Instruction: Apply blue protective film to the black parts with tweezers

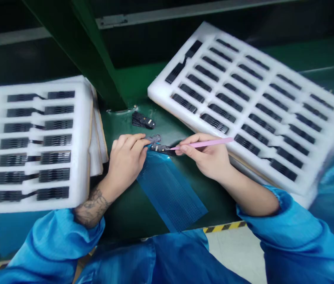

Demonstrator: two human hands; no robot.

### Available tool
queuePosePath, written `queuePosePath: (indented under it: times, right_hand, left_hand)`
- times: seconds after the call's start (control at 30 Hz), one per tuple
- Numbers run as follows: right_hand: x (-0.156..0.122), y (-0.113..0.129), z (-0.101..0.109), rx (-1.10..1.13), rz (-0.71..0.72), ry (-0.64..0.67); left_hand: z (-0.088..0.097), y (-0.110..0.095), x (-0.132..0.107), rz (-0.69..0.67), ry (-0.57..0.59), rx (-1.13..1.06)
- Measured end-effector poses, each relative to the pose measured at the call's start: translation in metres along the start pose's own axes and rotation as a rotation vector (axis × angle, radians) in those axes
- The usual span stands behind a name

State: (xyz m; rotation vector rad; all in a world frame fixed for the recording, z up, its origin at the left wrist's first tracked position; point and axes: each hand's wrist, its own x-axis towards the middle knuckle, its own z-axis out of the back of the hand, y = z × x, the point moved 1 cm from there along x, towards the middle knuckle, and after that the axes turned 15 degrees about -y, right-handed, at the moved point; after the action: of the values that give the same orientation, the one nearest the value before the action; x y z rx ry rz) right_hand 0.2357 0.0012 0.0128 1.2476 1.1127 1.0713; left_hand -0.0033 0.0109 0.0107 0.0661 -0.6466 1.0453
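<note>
My left hand (125, 161) is pinching the top end of a blue mesh film (169, 189), and its fingertips reach a small dark component (154, 139). My right hand (205, 156) grips pink tweezers (202, 143), whose tip rests on a small black flex part (159, 148) lying on the film near the left fingertips. A little farther off, a small stack of black parts (142, 120) lies on the green bench mat (125, 221).
Two white foam trays hold rows of black flex parts: one at left (84, 150), stacked on others, and one tilted at right (167, 92). A green upright post (78, 51) rises behind. Blue sleeves cover my forearms. Yellow-black hazard tape (224, 227) marks the floor.
</note>
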Motion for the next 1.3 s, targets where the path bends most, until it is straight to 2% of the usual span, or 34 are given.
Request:
queuePosePath:
  times: [0.1,0.3,0.4,0.53,0.7,0.87,1.3]
  right_hand:
    - [-0.001,-0.002,-0.002,0.083,0.019,-0.046]
    - [-0.002,0.003,-0.003,0.133,0.092,-0.123]
    - [-0.002,0.006,-0.003,0.113,0.110,-0.147]
    - [-0.002,0.003,-0.003,0.011,0.091,-0.177]
    - [-0.001,-0.006,-0.004,-0.060,0.114,-0.193]
    - [0.000,-0.012,-0.008,-0.078,0.080,-0.191]
    - [0.002,-0.011,-0.012,-0.082,0.052,-0.237]
  left_hand:
    - [-0.001,0.005,0.002,-0.017,-0.017,-0.001]
    - [0.008,0.001,0.002,-0.093,-0.151,-0.115]
    - [0.007,-0.006,-0.001,-0.157,-0.120,-0.196]
    - [0.001,-0.010,-0.006,-0.207,-0.082,-0.200]
    - [0.000,-0.009,-0.007,-0.210,-0.073,-0.205]
    - [0.001,-0.010,-0.006,-0.210,-0.083,-0.196]
    - [0.002,-0.012,-0.005,-0.198,-0.081,-0.205]
